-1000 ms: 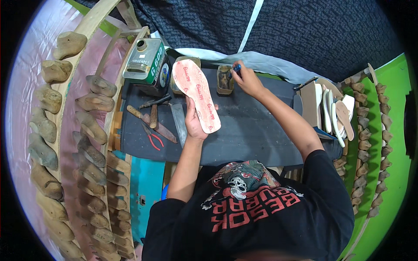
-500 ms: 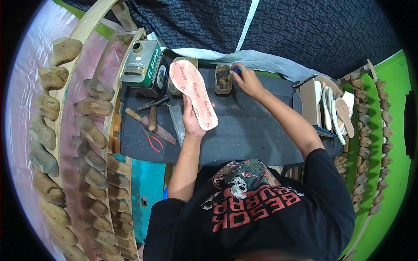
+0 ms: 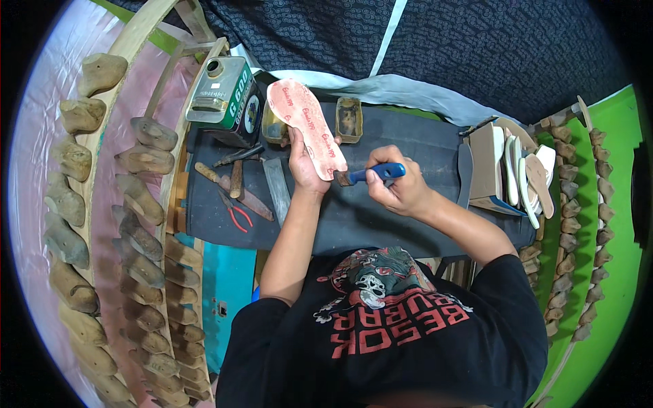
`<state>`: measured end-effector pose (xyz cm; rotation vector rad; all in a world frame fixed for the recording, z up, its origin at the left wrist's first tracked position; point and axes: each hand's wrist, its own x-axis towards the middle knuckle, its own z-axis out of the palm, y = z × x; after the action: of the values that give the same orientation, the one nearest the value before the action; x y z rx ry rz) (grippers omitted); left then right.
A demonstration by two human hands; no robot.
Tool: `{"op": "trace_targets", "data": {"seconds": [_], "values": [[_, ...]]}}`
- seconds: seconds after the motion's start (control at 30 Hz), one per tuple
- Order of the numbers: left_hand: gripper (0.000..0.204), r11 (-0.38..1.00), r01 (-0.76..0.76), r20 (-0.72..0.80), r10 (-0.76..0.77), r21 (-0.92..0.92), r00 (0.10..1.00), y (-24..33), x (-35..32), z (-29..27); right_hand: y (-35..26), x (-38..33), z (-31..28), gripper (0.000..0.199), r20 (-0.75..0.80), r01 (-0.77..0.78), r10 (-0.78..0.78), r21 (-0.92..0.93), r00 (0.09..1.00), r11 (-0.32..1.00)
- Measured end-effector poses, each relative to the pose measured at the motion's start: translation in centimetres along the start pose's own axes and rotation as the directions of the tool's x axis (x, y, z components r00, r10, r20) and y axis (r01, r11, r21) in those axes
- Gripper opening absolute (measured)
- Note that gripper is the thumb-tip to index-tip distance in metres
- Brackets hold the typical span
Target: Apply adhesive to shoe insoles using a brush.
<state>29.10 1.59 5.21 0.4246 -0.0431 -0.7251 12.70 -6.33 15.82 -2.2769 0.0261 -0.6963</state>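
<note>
Over the dark table (image 3: 428,160), my left hand (image 3: 309,173) supports the pink-and-white sole piece (image 3: 311,126) — thumb at one edge, fingers curled beneath. My right hand (image 3: 405,190) is closed around the blue-handled brush (image 3: 386,171), whose tip is at the near end of the piece; whether it touches, I cannot tell. I judge this step as brushing, and the next move calls for an even stroke. One small tub (image 3: 349,139) shows dark residue; another tub (image 3: 274,141) is partly hidden — the box (image 3: 484,166) holds pale soles (image 3: 534,178).
</note>
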Motion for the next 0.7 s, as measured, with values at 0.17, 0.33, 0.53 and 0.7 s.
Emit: {"op": "trace_targets", "data": {"seconds": [0.17,0.33,0.53,0.7], "values": [[0.047,0.997,0.078,0.054,-0.079,0.023,0.995,-0.3,-0.2,-1.8,0.2,0.7,0.0,0.02,-0.076,-0.005,0.005,-0.002,0.997,1.0],[0.046,0.985,-0.059,0.074,0.048,0.161,0.996,1.5,-1.5,-0.8,2.2,0.0,-0.2,0.015,-0.103,0.001,0.013,0.137,0.995,0.991],[0.045,0.985,-0.069,0.132,0.048,0.157,0.99,2.0,-3.3,-2.1,12.4,4.0,0.8,0.021,-0.192,-0.349,0.329,-0.079,0.925,0.934],[0.047,0.988,0.027,0.115,-0.045,0.154,0.992,1.6,-5.2,-3.2,17.8,3.2,3.7,0.028,-0.099,-0.381,0.368,-0.183,0.924,0.906]]}}
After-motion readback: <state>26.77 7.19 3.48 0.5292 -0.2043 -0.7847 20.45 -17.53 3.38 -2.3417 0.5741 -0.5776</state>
